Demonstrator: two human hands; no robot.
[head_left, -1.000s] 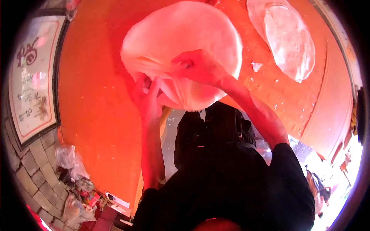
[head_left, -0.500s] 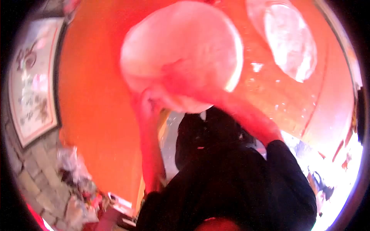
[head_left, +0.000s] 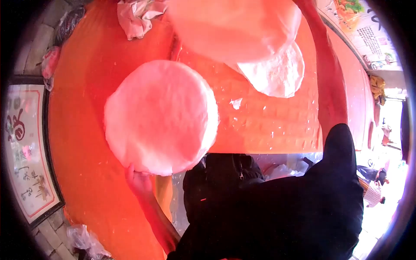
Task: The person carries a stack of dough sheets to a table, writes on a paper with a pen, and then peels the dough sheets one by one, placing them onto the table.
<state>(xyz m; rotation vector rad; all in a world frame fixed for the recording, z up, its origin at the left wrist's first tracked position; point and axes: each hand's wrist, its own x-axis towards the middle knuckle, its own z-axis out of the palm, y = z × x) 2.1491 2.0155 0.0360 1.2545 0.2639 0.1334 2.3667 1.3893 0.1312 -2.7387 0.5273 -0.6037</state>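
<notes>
A pale, round stack of thin flatbreads [head_left: 160,117] lies on the orange-covered table, near its front edge. My left hand [head_left: 141,182] grips the near rim of this stack, a finger on top and the rest partly hidden below the edge. My right arm [head_left: 331,73] stretches away to the upper right, and the frame's top edge cuts off its hand. Beside that wrist, a single thin flatbread [head_left: 234,26] appears raised, blurred and partly see-through. Under it, a whiter flatbread [head_left: 281,73] shows partly on the table.
Crumpled paper [head_left: 138,17] lies at the far left of the orange table [head_left: 260,130], with white scraps scattered about. A framed sign [head_left: 30,151] stands on the left. A black bag [head_left: 225,171] is below the front edge. A clear plastic bag [head_left: 86,242] lies lower left.
My right hand has moved from the stack out to the far right, and a thin flatbread now hangs over the whiter one. My left hand remains at the stack's near edge. The view has shifted.
</notes>
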